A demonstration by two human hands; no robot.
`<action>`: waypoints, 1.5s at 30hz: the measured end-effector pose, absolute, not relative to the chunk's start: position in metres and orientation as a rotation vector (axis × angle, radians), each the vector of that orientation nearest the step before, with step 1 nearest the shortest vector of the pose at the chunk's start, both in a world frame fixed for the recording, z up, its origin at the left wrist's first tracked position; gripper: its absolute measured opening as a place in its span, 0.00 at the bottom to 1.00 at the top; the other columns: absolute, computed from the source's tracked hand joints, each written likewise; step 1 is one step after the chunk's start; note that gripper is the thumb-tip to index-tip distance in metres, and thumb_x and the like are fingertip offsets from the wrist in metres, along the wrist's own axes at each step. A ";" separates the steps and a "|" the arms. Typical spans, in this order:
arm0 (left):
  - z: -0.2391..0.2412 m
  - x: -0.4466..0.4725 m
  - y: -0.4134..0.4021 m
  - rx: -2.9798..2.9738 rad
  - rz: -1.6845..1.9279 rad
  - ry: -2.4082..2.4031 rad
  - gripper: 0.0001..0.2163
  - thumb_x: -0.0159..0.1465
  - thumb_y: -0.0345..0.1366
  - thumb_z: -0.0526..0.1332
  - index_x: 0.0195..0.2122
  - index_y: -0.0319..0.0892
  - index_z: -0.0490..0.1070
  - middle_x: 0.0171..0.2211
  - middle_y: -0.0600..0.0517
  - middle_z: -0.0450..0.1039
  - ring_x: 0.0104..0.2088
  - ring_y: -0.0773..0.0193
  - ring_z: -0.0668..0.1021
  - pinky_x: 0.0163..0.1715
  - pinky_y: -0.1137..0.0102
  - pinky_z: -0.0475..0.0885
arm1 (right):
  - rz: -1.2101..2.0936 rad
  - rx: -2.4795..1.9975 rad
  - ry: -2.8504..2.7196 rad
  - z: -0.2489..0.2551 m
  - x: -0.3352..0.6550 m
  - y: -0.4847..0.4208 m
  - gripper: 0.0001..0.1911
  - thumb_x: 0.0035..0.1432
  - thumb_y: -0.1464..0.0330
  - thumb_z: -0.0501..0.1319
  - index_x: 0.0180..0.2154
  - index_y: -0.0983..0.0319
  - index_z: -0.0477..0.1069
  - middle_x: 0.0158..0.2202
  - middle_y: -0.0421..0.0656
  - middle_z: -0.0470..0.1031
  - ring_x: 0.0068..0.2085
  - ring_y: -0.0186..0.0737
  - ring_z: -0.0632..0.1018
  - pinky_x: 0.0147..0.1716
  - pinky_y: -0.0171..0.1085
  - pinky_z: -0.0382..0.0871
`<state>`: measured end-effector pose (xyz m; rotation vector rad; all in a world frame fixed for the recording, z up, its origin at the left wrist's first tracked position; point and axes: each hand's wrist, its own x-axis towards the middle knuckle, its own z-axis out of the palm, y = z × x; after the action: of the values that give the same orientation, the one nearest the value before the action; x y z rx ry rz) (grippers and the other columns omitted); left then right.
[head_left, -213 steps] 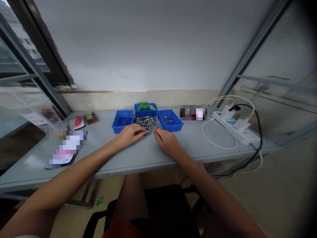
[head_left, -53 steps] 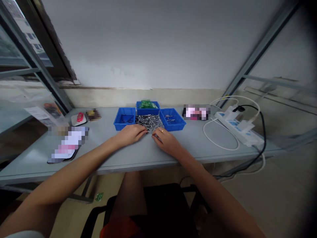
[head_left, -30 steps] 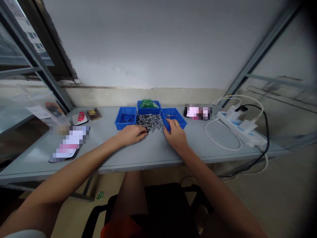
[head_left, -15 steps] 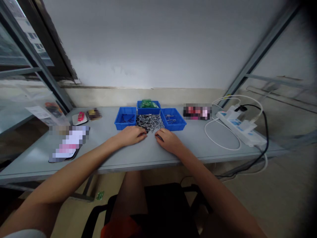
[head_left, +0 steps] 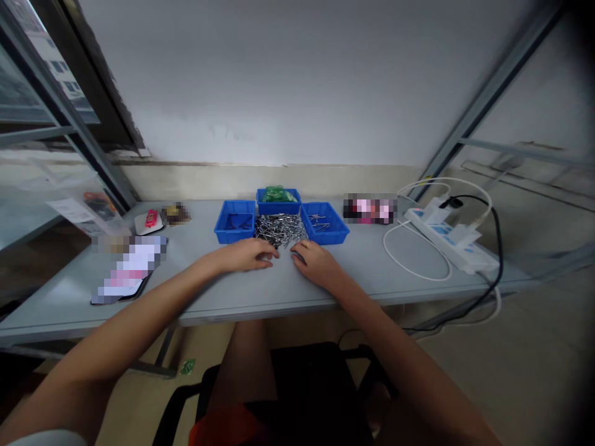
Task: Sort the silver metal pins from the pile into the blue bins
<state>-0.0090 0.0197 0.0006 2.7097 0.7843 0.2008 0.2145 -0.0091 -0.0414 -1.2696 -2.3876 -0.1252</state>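
Note:
My left hand [head_left: 246, 254] rests on the table at the near left edge of a heap of small, slender silver metal pieces [head_left: 280, 229]. Its fingers curve forward, with a gap between them and the thumb; nothing shows in that gap. Across from it, my right hand [head_left: 313, 261] lies at the near right edge of the heap, fingers bent and thumb slightly apart. No held piece can be made out there. Left of the heap stands a blue bin [head_left: 235, 236] with a few dark slender pieces. The right blue bin [head_left: 328, 238] has several silver ones.
Behind the heap, a third blue bin [head_left: 279, 209] contains green plastic packets [head_left: 277, 195]. A phone [head_left: 132, 269] and a white item with a red top [head_left: 149, 222] lie left. At right are a power strip [head_left: 450, 241] and looping white cable [head_left: 416, 272].
My left hand's thumb and fingers have moved apart, and its fingertips sit slightly nearer to me. My right hand has barely moved, its thumb a little lower. The bins and heap look the same.

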 end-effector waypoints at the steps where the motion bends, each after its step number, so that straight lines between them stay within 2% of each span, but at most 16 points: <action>1: 0.002 -0.008 0.018 2.663 0.184 0.714 0.13 0.60 0.37 0.58 0.46 0.43 0.70 0.39 0.49 0.73 0.37 0.64 0.74 0.36 0.71 0.67 | -0.116 -1.265 -2.381 -0.042 0.215 -0.009 0.09 0.58 0.71 0.53 0.40 0.64 0.69 0.40 0.48 0.71 0.42 0.42 0.71 0.44 0.41 0.65; 6: 0.012 -0.004 0.008 2.486 0.118 0.516 0.17 0.54 0.38 0.65 0.45 0.43 0.70 0.43 0.49 0.73 0.41 0.63 0.73 0.40 0.71 0.68 | -0.123 -1.322 -2.289 -0.047 0.216 -0.008 0.13 0.58 0.71 0.52 0.44 0.63 0.68 0.48 0.49 0.69 0.46 0.42 0.71 0.45 0.41 0.65; 10: 0.016 -0.008 0.004 2.429 0.076 0.501 0.21 0.52 0.41 0.66 0.47 0.45 0.70 0.45 0.50 0.72 0.42 0.62 0.73 0.40 0.71 0.68 | -0.150 -1.405 -2.297 -0.045 0.215 -0.009 0.11 0.59 0.71 0.52 0.42 0.64 0.69 0.44 0.48 0.71 0.45 0.42 0.71 0.45 0.40 0.65; 14: 0.016 -0.008 0.002 2.372 0.061 0.515 0.21 0.52 0.43 0.66 0.46 0.44 0.71 0.42 0.50 0.74 0.38 0.64 0.74 0.36 0.72 0.68 | -0.155 -1.427 -2.323 -0.041 0.214 -0.011 0.10 0.59 0.71 0.52 0.39 0.64 0.70 0.41 0.48 0.72 0.43 0.41 0.72 0.44 0.39 0.65; 17: 0.012 -0.004 0.003 2.376 0.100 0.617 0.18 0.56 0.44 0.61 0.45 0.41 0.71 0.35 0.50 0.74 0.33 0.65 0.73 0.32 0.73 0.67 | -0.155 -1.410 -2.331 -0.040 0.215 -0.011 0.09 0.60 0.71 0.52 0.39 0.63 0.69 0.39 0.47 0.72 0.41 0.40 0.72 0.41 0.38 0.65; 20: 0.007 -0.001 0.006 2.452 0.168 0.703 0.15 0.61 0.41 0.57 0.45 0.39 0.71 0.30 0.50 0.72 0.29 0.67 0.72 0.28 0.73 0.65 | -0.144 -1.263 -2.334 -0.037 0.214 -0.011 0.10 0.60 0.71 0.51 0.39 0.63 0.68 0.38 0.46 0.72 0.41 0.40 0.72 0.42 0.38 0.66; 26: 0.007 -0.006 0.012 2.713 0.221 0.759 0.11 0.62 0.37 0.54 0.42 0.40 0.71 0.33 0.50 0.71 0.30 0.67 0.72 0.29 0.73 0.64 | -0.195 -0.839 -2.267 -0.026 0.213 -0.021 0.09 0.59 0.72 0.50 0.40 0.63 0.67 0.37 0.46 0.72 0.42 0.38 0.72 0.44 0.38 0.67; 31: 0.007 -0.008 0.011 2.794 0.204 0.792 0.12 0.63 0.38 0.53 0.43 0.41 0.70 0.36 0.49 0.71 0.33 0.65 0.73 0.32 0.72 0.64 | -0.347 -0.463 -2.050 -0.025 0.223 -0.037 0.06 0.52 0.69 0.57 0.35 0.60 0.68 0.31 0.42 0.71 0.32 0.36 0.72 0.33 0.36 0.67; 34: 0.006 -0.008 0.011 2.809 0.194 0.800 0.12 0.64 0.39 0.52 0.44 0.42 0.70 0.36 0.49 0.71 0.34 0.65 0.73 0.32 0.72 0.65 | -0.356 -0.611 -1.994 -0.027 0.222 -0.034 0.06 0.52 0.71 0.57 0.35 0.60 0.68 0.32 0.42 0.71 0.34 0.38 0.72 0.35 0.38 0.67; 38: 0.006 -0.009 0.012 2.823 0.178 0.811 0.12 0.64 0.39 0.52 0.44 0.42 0.70 0.36 0.49 0.71 0.33 0.65 0.73 0.32 0.72 0.64 | -0.277 -1.011 -2.137 -0.033 0.215 -0.015 0.10 0.57 0.71 0.53 0.40 0.63 0.68 0.40 0.48 0.71 0.43 0.42 0.70 0.44 0.42 0.65; 45: 0.006 -0.008 0.013 2.832 0.182 0.808 0.12 0.64 0.38 0.52 0.44 0.42 0.70 0.37 0.49 0.71 0.34 0.65 0.73 0.33 0.72 0.64 | -0.204 -1.285 -2.347 -0.045 0.216 -0.006 0.11 0.59 0.68 0.54 0.41 0.65 0.70 0.40 0.48 0.72 0.41 0.43 0.69 0.44 0.42 0.63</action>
<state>-0.0081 0.0125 0.0065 2.8323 0.8079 0.1821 0.2164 -0.0065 -0.0449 -1.2854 -2.3469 -0.2044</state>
